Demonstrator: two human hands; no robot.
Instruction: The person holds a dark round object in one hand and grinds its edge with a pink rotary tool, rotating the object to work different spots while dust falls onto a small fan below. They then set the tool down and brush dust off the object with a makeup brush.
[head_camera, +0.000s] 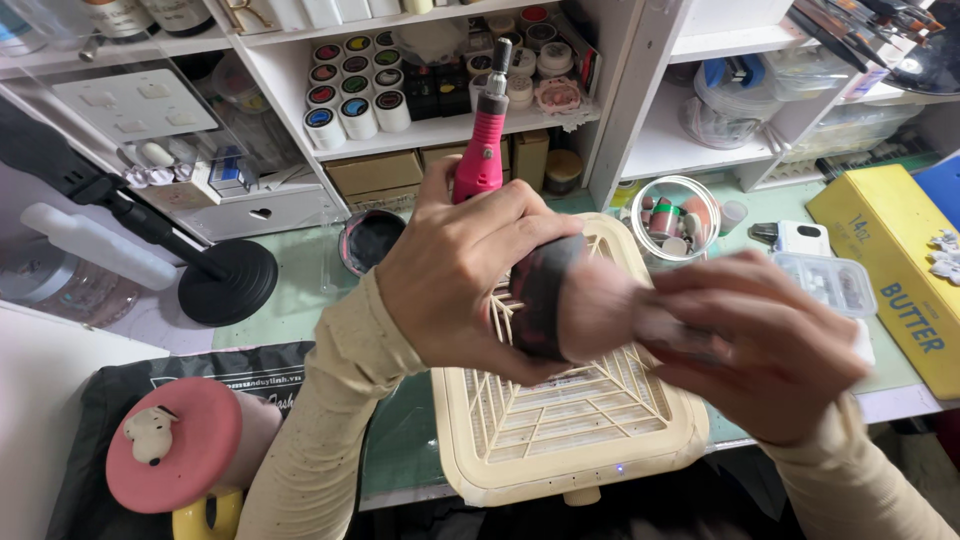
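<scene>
You have two hands at work, your left hand (460, 275) and your right hand (770, 345), over one cream grille tray (570, 420). You hold one pink rotary tool (482, 140) and one dark-handled brush (570, 300). One yellow box (900, 270) lies to your right.

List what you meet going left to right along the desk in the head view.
Pink round stand → black round lamp base → left hand holding a pink nail drill → right hand, blurred, holding a brush → yellow box.
</scene>
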